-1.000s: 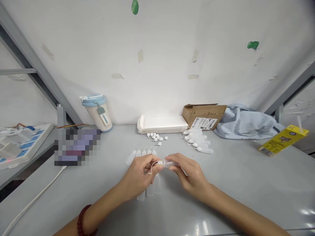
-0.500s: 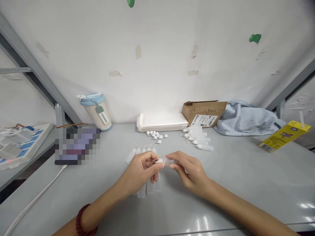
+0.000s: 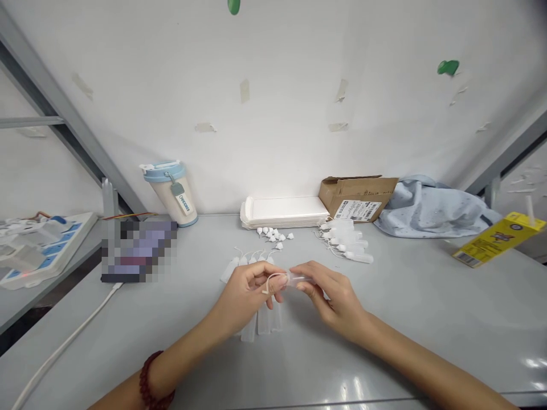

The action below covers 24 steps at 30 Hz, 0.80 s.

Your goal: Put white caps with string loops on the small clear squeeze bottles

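Note:
My right hand (image 3: pixel 335 296) is closed on a small translucent plastic bottle (image 3: pixel 296 279), held on its side over the grey table. At the bottle's neck, my left hand (image 3: pixel 250 293) pinches the cap end, and its fingers hide the cap. A thin white curved tube (image 3: pixel 273 275) sticks out from between the thumb and index finger. Below and behind my left hand lie several similar translucent bottles (image 3: pixel 249 330), partly covered by it. Farther back are several loose small white caps (image 3: pixel 279 246). On the right rests a group of capped bottles with thin tubes (image 3: pixel 356 257).
A stack of white trays (image 3: pixel 286 212) and an opened cardboard box (image 3: pixel 359 196) stand against the wall, beside a light blue cloth (image 3: pixel 431 210). A yellow drink carton (image 3: pixel 498 239) leans at right. At left are a tumbler (image 3: pixel 173 196), a blurred phone (image 3: pixel 141 250), and a power strip (image 3: pixel 55 245).
My left fingers have turned at the bottle's neck and now cover the white cap that showed before. The thin tube now bends over the thumb. My view has shifted slightly left.

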Tool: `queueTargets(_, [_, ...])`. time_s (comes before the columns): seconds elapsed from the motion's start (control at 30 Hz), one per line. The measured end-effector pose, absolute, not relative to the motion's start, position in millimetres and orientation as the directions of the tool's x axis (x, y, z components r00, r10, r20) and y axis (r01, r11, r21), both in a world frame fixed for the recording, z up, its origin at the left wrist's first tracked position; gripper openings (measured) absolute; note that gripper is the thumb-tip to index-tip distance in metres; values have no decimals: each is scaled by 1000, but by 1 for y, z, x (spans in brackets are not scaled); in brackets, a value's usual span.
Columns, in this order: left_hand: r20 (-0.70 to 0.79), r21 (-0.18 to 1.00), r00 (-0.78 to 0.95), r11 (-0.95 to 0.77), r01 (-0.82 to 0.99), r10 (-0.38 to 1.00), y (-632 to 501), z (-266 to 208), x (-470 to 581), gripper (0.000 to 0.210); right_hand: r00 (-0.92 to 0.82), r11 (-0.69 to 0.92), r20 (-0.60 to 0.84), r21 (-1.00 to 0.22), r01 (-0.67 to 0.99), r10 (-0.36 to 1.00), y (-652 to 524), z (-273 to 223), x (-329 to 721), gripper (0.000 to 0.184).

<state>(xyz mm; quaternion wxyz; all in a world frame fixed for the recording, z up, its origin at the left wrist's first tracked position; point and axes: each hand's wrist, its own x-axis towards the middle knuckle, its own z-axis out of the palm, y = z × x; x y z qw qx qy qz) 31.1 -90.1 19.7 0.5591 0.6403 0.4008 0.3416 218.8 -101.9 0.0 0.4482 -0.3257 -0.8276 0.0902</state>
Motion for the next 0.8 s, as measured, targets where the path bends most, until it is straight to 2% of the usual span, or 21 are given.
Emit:
queueTargets(0.27, [-163, 985, 533, 107, 134, 830, -87, 20, 29, 33, -388, 802, 718, -412, 432, 578, -100, -1, 219, 22])
queueTargets(0.43, [-96, 991, 480, 39, 127, 872, -87, 20, 30, 24, -385, 792, 708, -422, 441, 592, -100, -1, 220, 21])
queueTargets(0.67, [119, 970, 348, -184, 160, 930, -91, 15, 33, 20, -379, 739, 647, -477, 476, 662, -101, 0, 220, 19])
queueTargets(0.8, [61, 976, 369, -133, 175, 928, -91, 19, 32, 21, -377, 760, 676, -454, 464, 634, -101, 0, 219, 20])
